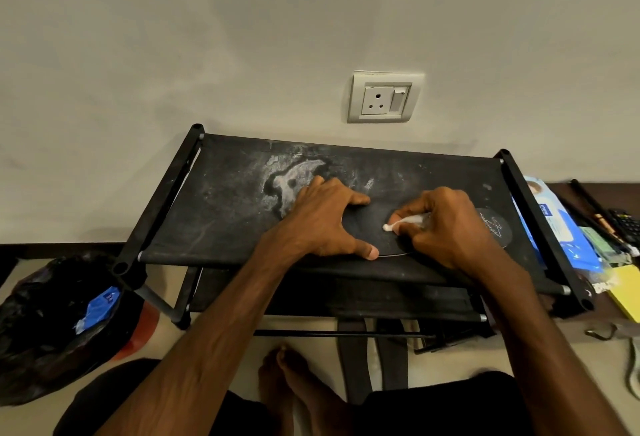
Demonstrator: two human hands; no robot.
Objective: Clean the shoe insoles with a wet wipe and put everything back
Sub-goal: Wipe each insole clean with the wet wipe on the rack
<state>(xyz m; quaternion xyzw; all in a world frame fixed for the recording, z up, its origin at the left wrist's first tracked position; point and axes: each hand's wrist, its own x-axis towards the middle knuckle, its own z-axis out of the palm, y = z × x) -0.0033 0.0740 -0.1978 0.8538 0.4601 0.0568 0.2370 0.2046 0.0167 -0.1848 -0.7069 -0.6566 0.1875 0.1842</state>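
A black insole (367,233) lies flat on the top shelf of a black fabric shoe rack (221,214). My left hand (322,221) presses down on the insole's left end with fingers spread. My right hand (446,231) is closed on a small bunched white wet wipe (403,223), which touches the insole's middle. The insole's heel end with white printed marks (495,227) shows past my right hand. A blue and white wet wipe pack (550,227) leans just outside the rack's right rail.
A black bin bag (52,324) with a blue wrapper in it sits on the floor at the left. Shoes (374,356) stand under the rack. A yellow pad (627,290) and pens lie at the right. A wall socket (384,98) is above.
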